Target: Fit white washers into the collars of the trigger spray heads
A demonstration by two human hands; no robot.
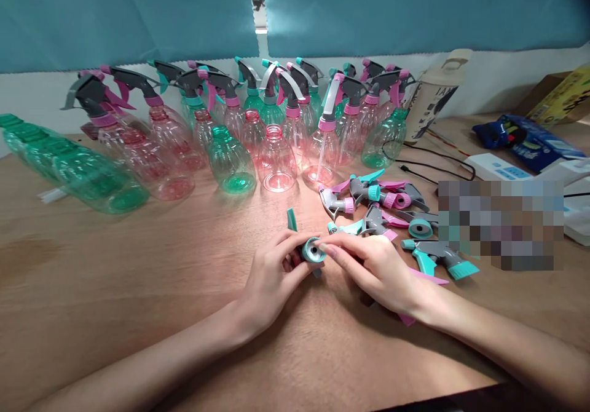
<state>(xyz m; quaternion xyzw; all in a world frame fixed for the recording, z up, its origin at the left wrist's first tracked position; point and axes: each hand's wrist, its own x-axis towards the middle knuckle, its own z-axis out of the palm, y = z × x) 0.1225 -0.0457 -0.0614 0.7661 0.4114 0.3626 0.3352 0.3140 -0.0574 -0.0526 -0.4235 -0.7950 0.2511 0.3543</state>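
Observation:
My left hand (275,272) is wrapped round a trigger spray head, its teal screw collar (313,250) turned up towards me. A teal trigger (291,219) sticks out beyond the fingers. The thumb and forefinger of my right hand (385,270) are pinched together at the collar's right rim; whatever small thing they may hold is hidden. Right beside that hand lies a pile of loose spray heads, among them a grey one with a teal collar (440,259) and a grey one with a pink collar (338,203).
Clear pink and green bottles stand behind, many with spray heads, including an uncapped green bottle (231,163) and an uncapped pink bottle (278,163). Nested green bottles (74,166) lean at left. At right are a tumbler (436,95), a black cable (442,165) and a blue packet (530,141).

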